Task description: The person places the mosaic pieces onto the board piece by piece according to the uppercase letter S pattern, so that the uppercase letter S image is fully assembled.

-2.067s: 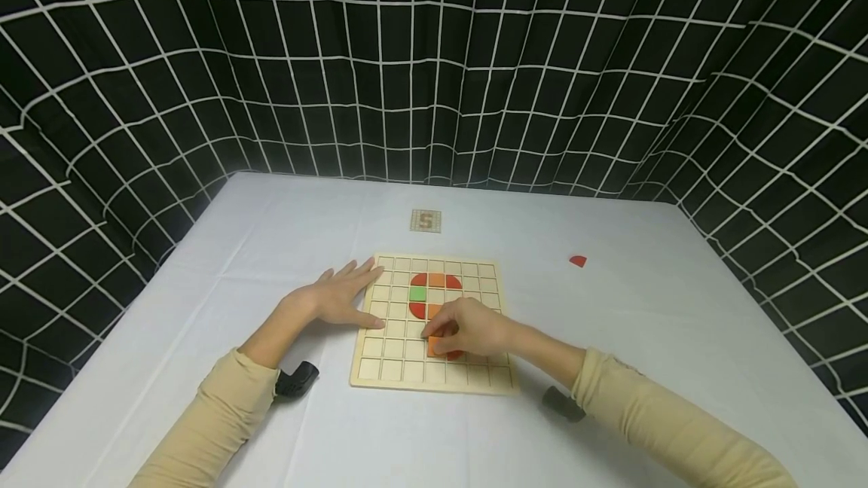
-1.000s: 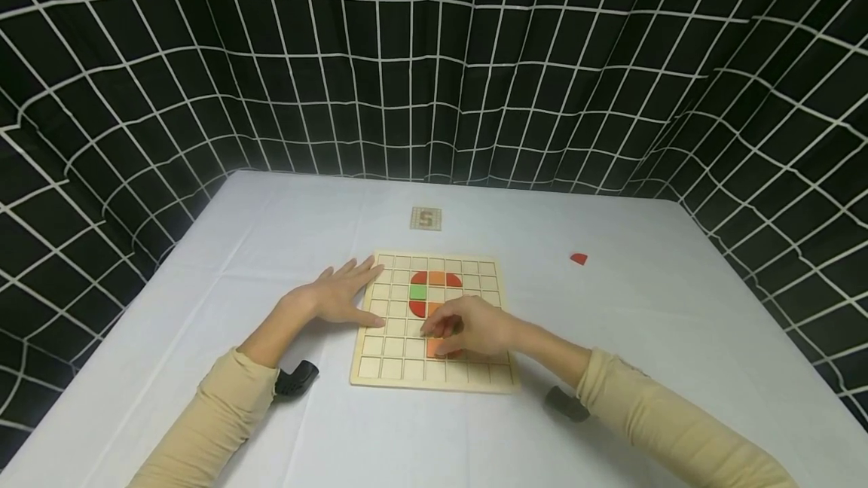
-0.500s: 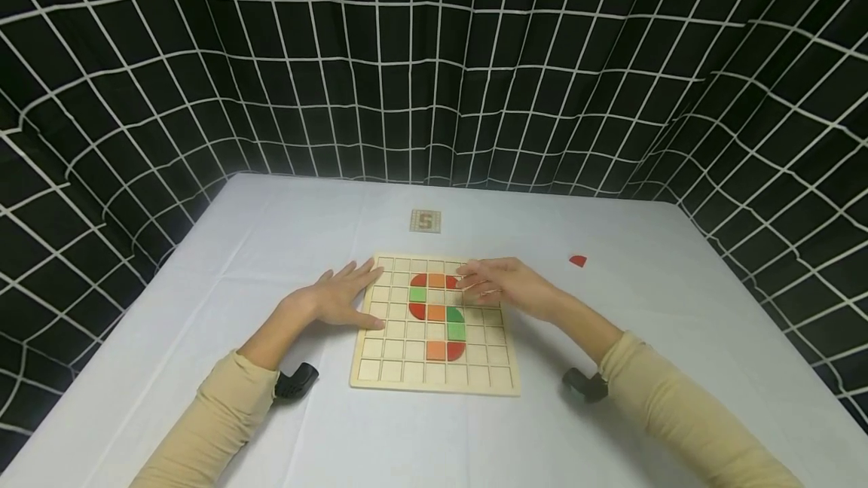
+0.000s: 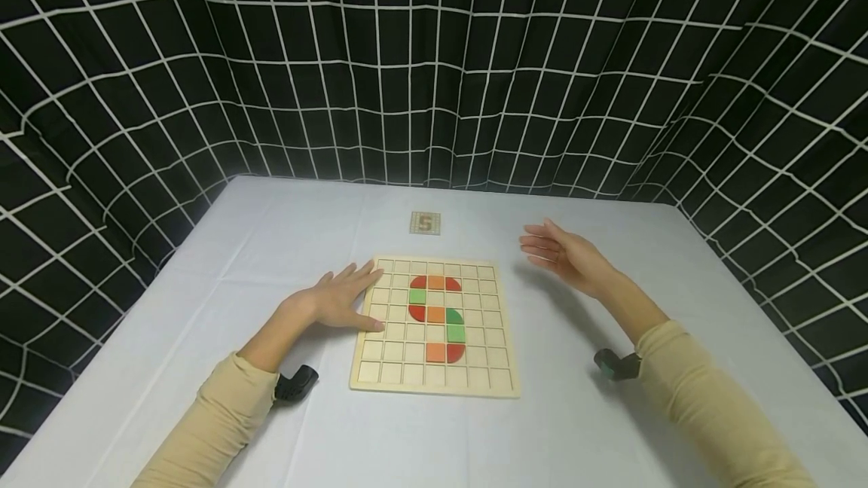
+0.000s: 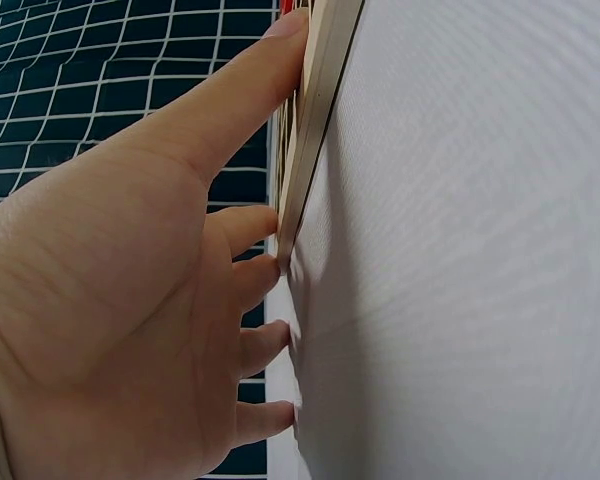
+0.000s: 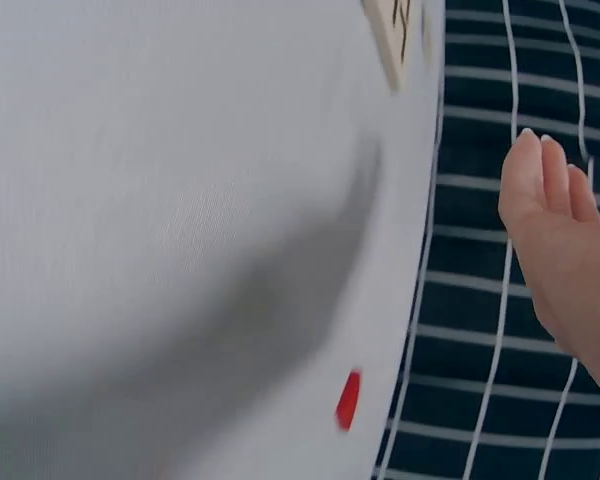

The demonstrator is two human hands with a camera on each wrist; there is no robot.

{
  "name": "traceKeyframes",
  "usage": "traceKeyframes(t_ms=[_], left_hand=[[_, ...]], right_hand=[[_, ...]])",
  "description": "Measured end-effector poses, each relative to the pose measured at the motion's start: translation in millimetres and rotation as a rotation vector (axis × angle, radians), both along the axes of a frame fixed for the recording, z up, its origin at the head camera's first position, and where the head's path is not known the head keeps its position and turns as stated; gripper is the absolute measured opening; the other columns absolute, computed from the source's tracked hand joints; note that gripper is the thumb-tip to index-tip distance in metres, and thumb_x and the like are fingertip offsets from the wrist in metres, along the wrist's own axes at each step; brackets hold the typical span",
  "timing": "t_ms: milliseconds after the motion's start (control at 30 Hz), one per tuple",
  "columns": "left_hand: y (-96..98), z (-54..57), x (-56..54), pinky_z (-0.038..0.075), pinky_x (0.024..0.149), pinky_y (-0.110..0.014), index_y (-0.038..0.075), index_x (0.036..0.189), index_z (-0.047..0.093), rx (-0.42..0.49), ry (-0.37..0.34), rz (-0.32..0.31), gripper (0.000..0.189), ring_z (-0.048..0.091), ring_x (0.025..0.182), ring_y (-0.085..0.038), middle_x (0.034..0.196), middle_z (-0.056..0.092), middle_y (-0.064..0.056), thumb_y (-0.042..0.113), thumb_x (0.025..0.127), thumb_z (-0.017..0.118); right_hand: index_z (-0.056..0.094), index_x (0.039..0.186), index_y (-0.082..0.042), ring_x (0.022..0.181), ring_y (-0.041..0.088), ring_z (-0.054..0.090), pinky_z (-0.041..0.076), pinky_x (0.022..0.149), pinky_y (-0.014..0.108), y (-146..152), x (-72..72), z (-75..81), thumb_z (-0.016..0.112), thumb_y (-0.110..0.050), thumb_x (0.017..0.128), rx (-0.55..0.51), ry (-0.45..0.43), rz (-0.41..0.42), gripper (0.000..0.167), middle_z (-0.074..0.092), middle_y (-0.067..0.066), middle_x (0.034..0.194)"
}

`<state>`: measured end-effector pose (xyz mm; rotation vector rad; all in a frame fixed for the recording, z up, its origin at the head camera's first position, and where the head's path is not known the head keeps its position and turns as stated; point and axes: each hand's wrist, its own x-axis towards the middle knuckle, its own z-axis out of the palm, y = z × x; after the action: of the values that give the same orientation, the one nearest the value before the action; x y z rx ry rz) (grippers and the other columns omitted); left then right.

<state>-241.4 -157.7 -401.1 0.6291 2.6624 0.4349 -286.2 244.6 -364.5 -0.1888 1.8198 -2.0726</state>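
Note:
A wooden grid board (image 4: 380, 382) lies on the table, bearing a curved figure of red rounded pieces (image 4: 454, 353), orange squares (image 4: 436, 353), green squares (image 4: 456, 333) and a dark green rounded piece (image 4: 454, 315). My left hand (image 4: 339, 299) rests on its left edge with fingers spread. In the left wrist view the thumb (image 5: 250, 90) lies along the rim. My right hand (image 4: 566, 253) hovers beyond the board's right side, fingers extended and holding nothing. A loose red piece (image 6: 348, 400) lies on the cloth in the right wrist view; in the head view my right hand hides it.
A small card (image 4: 425, 223) marked with an S-like figure lies behind the board. White cloth (image 4: 305, 217) covers the table. A black curtain with white grid lines (image 4: 434, 96) encloses the back and sides. Each wrist carries a black camera (image 4: 296, 383).
My right hand has left the orange square at the figure's lower end, uncovering the lower pieces, and moved right and away over the loose red piece. The left hand has stayed put.

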Motion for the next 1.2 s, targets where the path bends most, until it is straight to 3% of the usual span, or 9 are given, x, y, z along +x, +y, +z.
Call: traceKeyframes(t_ms=[167, 333, 500, 600, 767, 867, 1000, 1133, 1200], left_hand=[[0.5, 0.2, 0.2, 0.003, 0.111, -0.059, 0.010, 0.153, 0.017, 0.000, -0.001, 0.003, 0.101, 0.005, 0.142, -0.037, 0.159, 0.006, -0.011, 0.061, 0.080, 0.064], [1.5, 0.5, -0.5, 0.003, 0.111, -0.059, 0.010, 0.153, 0.017, -0.007, 0.000, 0.005, 0.102, 0.005, 0.142, -0.037, 0.159, 0.006, -0.012, 0.062, 0.080, 0.064], [1.2, 0.8, 0.1, 0.004, 0.111, -0.060, 0.008, 0.153, 0.017, 0.005, 0.000, 0.001, 0.102, 0.006, 0.142, -0.039, 0.158, 0.007, -0.013, 0.061, 0.080, 0.065], [0.9, 1.0, 0.4, 0.004, 0.111, -0.060, 0.009, 0.153, 0.017, 0.003, 0.001, 0.000, 0.102, 0.005, 0.142, -0.038, 0.158, 0.007, -0.013, 0.061, 0.080, 0.065], [0.6, 1.1, 0.3, 0.005, 0.110, -0.061, 0.008, 0.153, 0.017, 0.004, 0.007, -0.002, 0.102, 0.006, 0.142, -0.039, 0.158, 0.007, -0.013, 0.062, 0.080, 0.064], [0.6, 0.6, 0.2, 0.005, 0.110, -0.061, 0.007, 0.153, 0.018, 0.012, 0.008, -0.003, 0.103, 0.006, 0.142, -0.040, 0.158, 0.008, -0.014, 0.062, 0.079, 0.065], [1.1, -0.4, -0.3, 0.004, 0.110, -0.061, 0.008, 0.153, 0.017, 0.007, 0.004, -0.004, 0.103, 0.006, 0.142, -0.039, 0.158, 0.007, -0.013, 0.062, 0.079, 0.064], [1.5, -0.2, -0.5, 0.003, 0.110, -0.060, 0.009, 0.153, 0.017, 0.005, -0.003, 0.000, 0.103, 0.005, 0.142, -0.038, 0.158, 0.007, -0.012, 0.062, 0.079, 0.065], [1.3, -0.1, -0.5, 0.003, 0.111, -0.060, 0.009, 0.153, 0.017, 0.006, -0.004, 0.003, 0.103, 0.005, 0.142, -0.038, 0.158, 0.007, -0.012, 0.062, 0.079, 0.065]], right_hand=[[0.054, 0.123, -0.005, 0.110, 0.017, 0.059, 0.039, 0.103, 0.033, 26, -7.9, -4.2, 0.047, -0.034, 0.101, -0.110, -0.059, -0.059, 0.038, 0.067, 0.003, 0.110], [0.060, 0.111, -0.012, 0.107, 0.015, 0.060, 0.027, 0.109, 0.036, 49, -11.2, -7.9, 0.045, -0.032, 0.101, -0.146, -0.093, -0.105, 0.027, 0.067, 0.001, 0.109], [0.064, 0.104, -0.016, 0.105, 0.011, 0.060, 0.039, 0.102, 0.029, 70, -12.1, -13.4, 0.047, -0.032, 0.101, -0.108, -0.111, -0.155, 0.024, 0.067, -0.002, 0.105], [0.061, 0.109, -0.015, 0.104, 0.010, 0.060, 0.045, 0.096, 0.025, 80, -12.8, -17.8, 0.047, -0.030, 0.101, -0.083, -0.125, -0.195, 0.023, 0.067, -0.004, 0.102], [0.027, 0.148, -0.004, 0.118, 0.012, 0.050, 0.039, 0.100, 0.025, 88, -13.2, -24.6, 0.048, -0.034, 0.099, 0.046, -0.129, -0.238, 0.060, 0.056, 0.000, 0.120], [0.011, 0.152, -0.001, 0.132, 0.019, 0.037, 0.033, 0.105, 0.028, 91, -15.1, -29.8, 0.046, -0.033, 0.101, 0.150, -0.113, -0.234, 0.069, 0.037, 0.014, 0.143], [0.013, 0.150, 0.004, 0.130, 0.016, 0.039, 0.035, 0.104, 0.028, 92, -17.8, -36.9, 0.044, -0.024, 0.103, 0.320, -0.031, -0.198, 0.062, 0.019, 0.024, 0.153], [0.028, 0.146, 0.006, 0.107, 0.004, 0.054, 0.047, 0.090, 0.021, 91, -18.0, -40.7, 0.054, -0.015, 0.098, 0.532, 0.072, -0.192, 0.058, 0.031, 0.028, 0.146], [0.035, 0.143, 0.006, 0.104, 0.007, 0.054, 0.047, 0.082, 0.019, 89, -18.2, -41.6, 0.058, -0.011, 0.096, 0.648, 0.123, -0.188, 0.055, 0.041, 0.029, 0.140]])
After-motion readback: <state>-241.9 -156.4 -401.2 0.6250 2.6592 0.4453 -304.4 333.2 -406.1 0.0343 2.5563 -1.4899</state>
